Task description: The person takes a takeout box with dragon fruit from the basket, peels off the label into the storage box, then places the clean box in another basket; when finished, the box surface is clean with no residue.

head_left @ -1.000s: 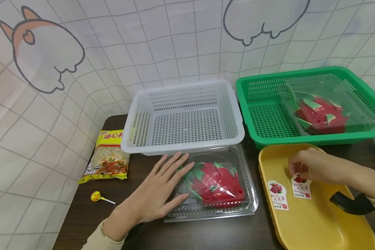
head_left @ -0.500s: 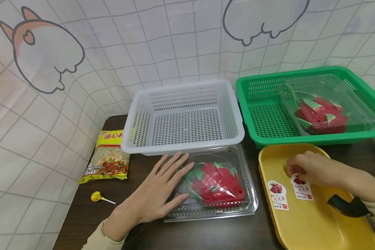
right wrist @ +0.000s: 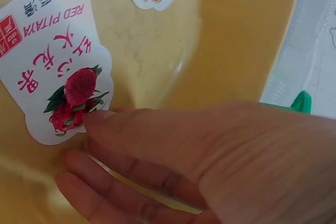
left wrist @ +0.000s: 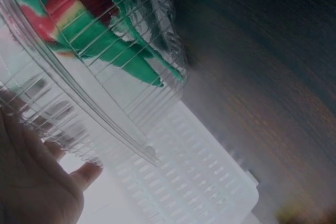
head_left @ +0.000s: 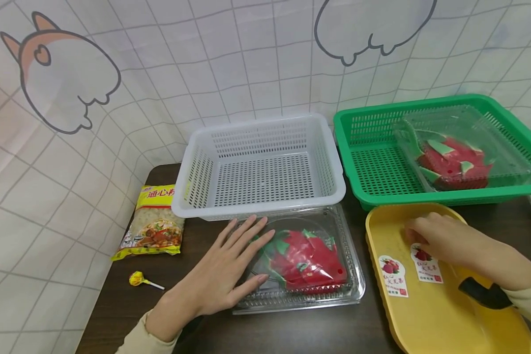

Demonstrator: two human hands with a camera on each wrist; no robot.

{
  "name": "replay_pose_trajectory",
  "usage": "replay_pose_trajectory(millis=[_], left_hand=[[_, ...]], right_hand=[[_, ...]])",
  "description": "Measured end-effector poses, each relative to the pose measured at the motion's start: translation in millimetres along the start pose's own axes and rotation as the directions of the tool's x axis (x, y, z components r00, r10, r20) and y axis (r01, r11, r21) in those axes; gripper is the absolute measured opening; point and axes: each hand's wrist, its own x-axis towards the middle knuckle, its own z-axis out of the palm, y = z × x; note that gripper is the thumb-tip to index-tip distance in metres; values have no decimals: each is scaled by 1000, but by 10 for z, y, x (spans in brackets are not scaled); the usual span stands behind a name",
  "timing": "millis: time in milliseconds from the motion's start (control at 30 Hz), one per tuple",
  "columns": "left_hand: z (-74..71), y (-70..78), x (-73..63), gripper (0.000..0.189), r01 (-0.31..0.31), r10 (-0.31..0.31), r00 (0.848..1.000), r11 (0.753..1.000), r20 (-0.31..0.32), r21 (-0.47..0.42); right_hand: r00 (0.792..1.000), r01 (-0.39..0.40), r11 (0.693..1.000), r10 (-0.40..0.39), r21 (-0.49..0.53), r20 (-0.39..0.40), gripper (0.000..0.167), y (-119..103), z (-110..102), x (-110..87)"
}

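Note:
My left hand lies spread, its fingers on the left part of a clear plastic clamshell box. Inside that box is a red dragon fruit with green scales, also seen through the ribbed wall in the left wrist view. My right hand reaches into the yellow tray with bent fingers. It pinches the fruit-printed end of a white label, its thumb over the printed edge. A second matching label lies left of it in the tray. A black strap hangs below the right wrist.
Behind the clamshell stands a white perforated basket. A green basket at the back right holds another boxed dragon fruit. A pasta bag and a lollipop lie left on the dark table.
The right hand has shifted slightly left in the yellow tray over the label's upper end, and the label has turned a little. The left hand has stayed on the clamshell box.

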Motion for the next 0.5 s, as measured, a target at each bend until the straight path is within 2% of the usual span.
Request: replay_pose_trajectory(millis=[167,267,400,500], left_hand=[[2,5,0,75,-6,6,1000,1000,-10,6],[2,7,3,75,-13,13,1000,1000,-17,11],[-1,7,3,75,-15,15,1000,1000,-24,14],[1,2,1,75,-14,14,1000,1000,-26,18]], right_hand=[[999,-2,996,-2,-93,-46,26,-33,18,9],[999,-12,991,6,-136,-46,24,-100,-3,2],[1000,-28,979,28,-200,-2,18,-273,-131,-39],[998,-20,980,30,-197,46,20,-440,-291,-63]])
